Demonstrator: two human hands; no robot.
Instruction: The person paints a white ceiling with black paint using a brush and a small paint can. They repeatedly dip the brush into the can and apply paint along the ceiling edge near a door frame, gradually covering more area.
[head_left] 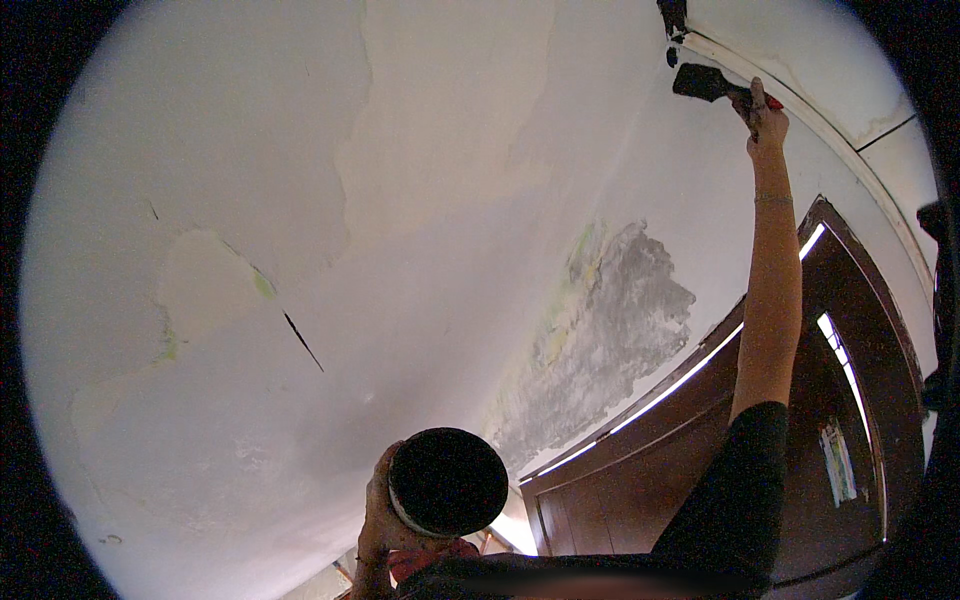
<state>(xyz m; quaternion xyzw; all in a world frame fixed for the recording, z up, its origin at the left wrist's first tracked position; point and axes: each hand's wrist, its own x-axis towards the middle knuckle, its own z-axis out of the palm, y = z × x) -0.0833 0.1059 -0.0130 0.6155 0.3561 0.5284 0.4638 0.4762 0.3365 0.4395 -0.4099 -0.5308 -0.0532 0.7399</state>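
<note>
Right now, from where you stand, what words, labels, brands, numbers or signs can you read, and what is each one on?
None can be read.
Pale streaked patch on the brown door: too blurred to tell whether it bears writing.
Dark-mouthed container in the left hand: no legible marking shows.
Flat dark tool in the right hand: none legible.
Wall: stains and a crack, no lettering visible.

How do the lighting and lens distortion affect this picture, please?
In the head view, the fisheye blackens the corners and bows the brown door's edges; in the head view, bright strips glare in the door, while the round container in the left hand shows a nearly black face; low in the head view, a reddish patch is too blurred to identify.
</note>
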